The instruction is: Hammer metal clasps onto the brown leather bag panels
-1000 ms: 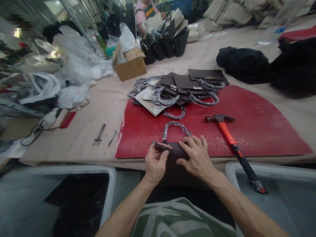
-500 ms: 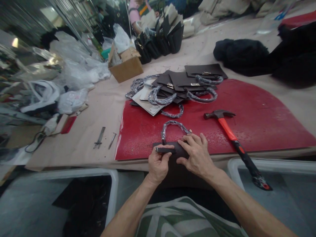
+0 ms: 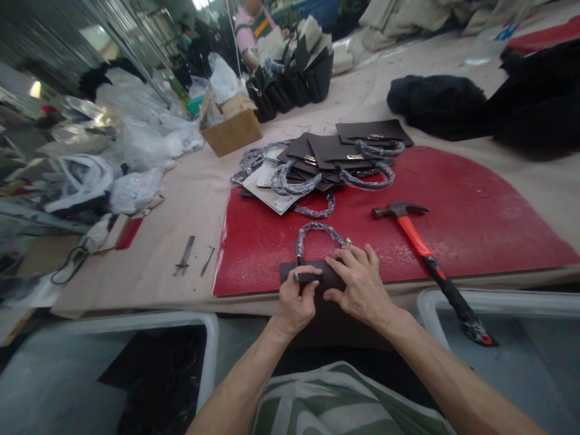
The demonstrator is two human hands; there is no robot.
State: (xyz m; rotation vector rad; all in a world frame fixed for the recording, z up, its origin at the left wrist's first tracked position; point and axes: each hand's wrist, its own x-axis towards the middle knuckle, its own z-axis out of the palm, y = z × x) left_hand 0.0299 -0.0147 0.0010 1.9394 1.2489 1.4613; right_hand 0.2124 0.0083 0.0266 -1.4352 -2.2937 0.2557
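Observation:
My left hand (image 3: pixel 296 299) is closed around a short dark rod-like tool (image 3: pixel 307 277), held nearly level over a dark brown bag panel (image 3: pixel 334 279). The kind of tool does not show clearly. Fingers spread, my right hand (image 3: pixel 360 281) lies on the right part of the same panel and presses it against the table edge. A plastic-wrapped handle (image 3: pixel 319 226) arches away from the panel's far edge onto the red mat (image 3: pixel 254 254). The panel's lower part hangs down in shadow. To the right rests a claw hammer (image 3: pixel 414 235) with an orange and black grip.
Behind the mat's middle lies a pile of brown panels (image 3: pixel 335 148) with wrapped handles. Two slim metal tools (image 3: pixel 185 257) lie left. Plastic bins (image 3: pixel 211 344) stand below the table edge. Farther back are a cardboard box (image 3: pixel 231 130), black bags (image 3: pixel 290 84), dark cloth (image 3: pixel 439 103) and a person (image 3: pixel 247 39).
My left hand has shifted slightly right along the panel with the tool, which now points more toward me. The right hand keeps its place. The whole view has moved a little.

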